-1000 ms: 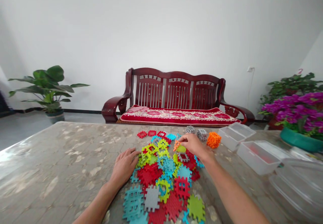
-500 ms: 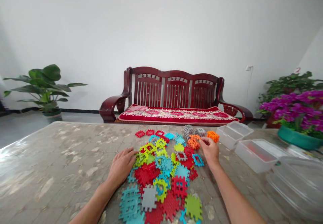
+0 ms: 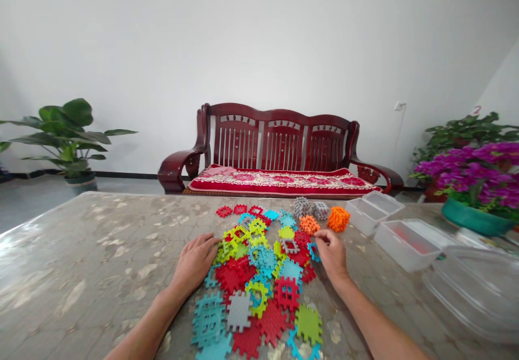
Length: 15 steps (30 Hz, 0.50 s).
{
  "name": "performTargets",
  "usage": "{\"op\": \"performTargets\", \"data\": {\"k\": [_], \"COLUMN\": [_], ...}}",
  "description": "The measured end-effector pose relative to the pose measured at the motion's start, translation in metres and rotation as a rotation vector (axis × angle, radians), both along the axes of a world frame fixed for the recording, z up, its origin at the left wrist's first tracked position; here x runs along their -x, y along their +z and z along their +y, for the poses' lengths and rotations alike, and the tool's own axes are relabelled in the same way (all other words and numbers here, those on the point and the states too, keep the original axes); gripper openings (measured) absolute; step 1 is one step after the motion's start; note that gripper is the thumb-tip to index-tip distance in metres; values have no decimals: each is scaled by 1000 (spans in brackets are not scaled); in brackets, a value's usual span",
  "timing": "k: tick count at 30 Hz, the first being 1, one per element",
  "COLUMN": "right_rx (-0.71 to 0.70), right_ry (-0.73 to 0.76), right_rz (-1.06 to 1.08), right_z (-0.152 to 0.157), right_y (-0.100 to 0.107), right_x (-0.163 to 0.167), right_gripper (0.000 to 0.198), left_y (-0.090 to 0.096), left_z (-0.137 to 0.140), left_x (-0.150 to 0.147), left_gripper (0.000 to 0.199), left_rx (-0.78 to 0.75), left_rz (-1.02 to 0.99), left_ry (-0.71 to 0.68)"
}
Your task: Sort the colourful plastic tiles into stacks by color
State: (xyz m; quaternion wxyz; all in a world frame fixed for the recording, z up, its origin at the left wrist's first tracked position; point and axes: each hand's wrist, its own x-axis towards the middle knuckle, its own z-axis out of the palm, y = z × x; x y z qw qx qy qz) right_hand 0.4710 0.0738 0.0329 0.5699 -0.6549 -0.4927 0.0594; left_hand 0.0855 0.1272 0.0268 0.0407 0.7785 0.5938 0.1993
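Across the patterned surface (image 3: 121, 262), we have notched pieces (image 3: 267, 262) heaped between our hands. Our left hand (image 3: 197, 257) lies at the heap's left edge, fingers loosely extended; our right hand (image 3: 333, 254) curls beside a blue frame (image 3: 310, 249), near an orange stack (image 3: 310, 225), and we cannot tell whether its fingers pinch anything.

head | above glossy grey-brown patterned table (image 3: 101, 273), close | faces forward, tilted down | dark-red carved wooden bench (image 3: 281, 115) opposite, farther off, centred
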Motion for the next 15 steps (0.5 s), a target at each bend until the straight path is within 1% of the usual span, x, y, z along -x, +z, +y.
{"op": "performTargets", "data": {"k": [3, 6, 11, 15], "right_rx": [78, 122, 147, 135], "right_ry": [116, 153, 257, 392], "right_rz": [-152, -255, -283, -241], "right_z": [-17, -26, -22, -11], "right_y": [-6, -8, -5, -3], "right_x": [11, 22, 51, 76], "right_gripper": [22, 26, 26, 27], "left_y": [0, 1, 2, 7], "left_z": [0, 0, 2, 2], "left_x": [0, 0, 1, 0], "left_gripper": [39, 39, 38, 34], "left_rx": [-6, -8, -2, 41], "left_rz": [-9, -16, -34, -76], "left_ry": [0, 7, 18, 86]}}
